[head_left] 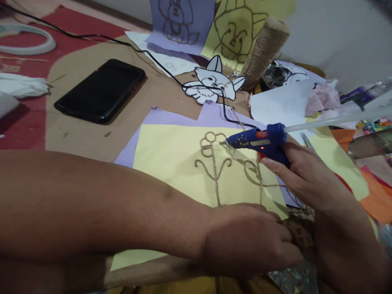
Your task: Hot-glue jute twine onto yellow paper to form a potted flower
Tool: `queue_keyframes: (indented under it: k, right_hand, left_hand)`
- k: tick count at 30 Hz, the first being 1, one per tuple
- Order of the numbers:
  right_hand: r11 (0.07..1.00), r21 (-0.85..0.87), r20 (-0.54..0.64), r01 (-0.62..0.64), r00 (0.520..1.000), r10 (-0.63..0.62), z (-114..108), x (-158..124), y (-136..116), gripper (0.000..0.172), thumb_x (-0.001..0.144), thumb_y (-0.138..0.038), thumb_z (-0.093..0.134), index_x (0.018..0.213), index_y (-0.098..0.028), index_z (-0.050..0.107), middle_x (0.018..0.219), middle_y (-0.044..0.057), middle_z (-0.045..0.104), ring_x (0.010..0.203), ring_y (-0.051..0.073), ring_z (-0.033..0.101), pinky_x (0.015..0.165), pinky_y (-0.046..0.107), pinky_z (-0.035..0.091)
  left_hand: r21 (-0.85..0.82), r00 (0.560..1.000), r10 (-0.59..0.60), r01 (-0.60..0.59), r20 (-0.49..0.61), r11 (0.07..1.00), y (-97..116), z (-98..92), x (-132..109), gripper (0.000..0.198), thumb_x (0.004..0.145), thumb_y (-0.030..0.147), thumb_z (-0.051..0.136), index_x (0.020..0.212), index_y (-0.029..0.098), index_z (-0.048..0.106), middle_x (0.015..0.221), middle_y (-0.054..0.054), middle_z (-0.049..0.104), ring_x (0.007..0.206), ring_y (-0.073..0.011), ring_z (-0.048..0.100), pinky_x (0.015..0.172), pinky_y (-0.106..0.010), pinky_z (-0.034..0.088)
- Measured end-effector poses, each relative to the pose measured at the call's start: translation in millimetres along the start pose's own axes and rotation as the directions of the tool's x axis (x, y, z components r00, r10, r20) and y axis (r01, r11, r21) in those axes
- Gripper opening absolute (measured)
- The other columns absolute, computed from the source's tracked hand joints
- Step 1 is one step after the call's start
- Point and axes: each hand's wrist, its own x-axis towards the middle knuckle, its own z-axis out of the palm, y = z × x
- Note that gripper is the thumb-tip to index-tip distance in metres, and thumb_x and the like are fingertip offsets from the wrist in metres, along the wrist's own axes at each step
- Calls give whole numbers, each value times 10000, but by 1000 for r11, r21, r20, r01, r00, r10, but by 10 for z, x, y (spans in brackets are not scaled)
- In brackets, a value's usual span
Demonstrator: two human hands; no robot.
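Note:
My right hand (309, 175) grips a blue glue gun (260, 141) with a clear glue stick (330, 122) in its back. The gun's nozzle points at a flower of brown twine (211, 143) on a yellow sheet of paper (171, 159). My left hand (251, 241) lies across the sheet's near edge, its fingers curled; anything in them is hidden. Close to its knuckles, a second twine stem with a loop (252, 173) crosses the sheet, and loose twine (277, 185) trails right. Lilac paper (131, 145) lies underneath.
A black phone (101, 90) lies at left, near a roll of tape (27, 38). Behind the sheet are a paper fox cutout (211, 79) and a twine spool (266, 49). A black cord (116, 40) crosses the table to the gun. Paper scraps (376, 196) cover the right side.

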Motion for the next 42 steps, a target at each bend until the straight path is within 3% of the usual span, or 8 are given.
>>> queue_keyframes:
  k: [5,20,42]
  right_hand:
    - [1000,9,12,-1,1000,1,-10,-9,2,438,974,-430,540,1368,-242,576,1237,104,696,1085,335,678,842,414,545]
    - [1000,-1,-7,18,1000,-18,15,21,7,370,980,-429,528,1288,-237,601,1156,103,718,1002,319,697,814,409,541]
    - [999,33,-16,5,1000,-4,79,70,-55,415,973,-428,526,1334,-230,576,1227,124,706,1016,329,689,809,420,544]
  left_hand:
    - [-1,1000,4,-4,2,1000,-7,1,0,159,957,169,501,1023,158,645,1052,-58,695,930,-212,622,859,-367,508]
    - [30,1000,1,0,-30,1000,3,-9,3,161,945,156,499,989,163,654,974,-48,698,842,-200,630,808,-355,533]
    - [45,998,22,-19,-63,999,-4,-16,6,93,909,156,565,936,173,652,960,-57,704,842,-185,644,772,-316,541]
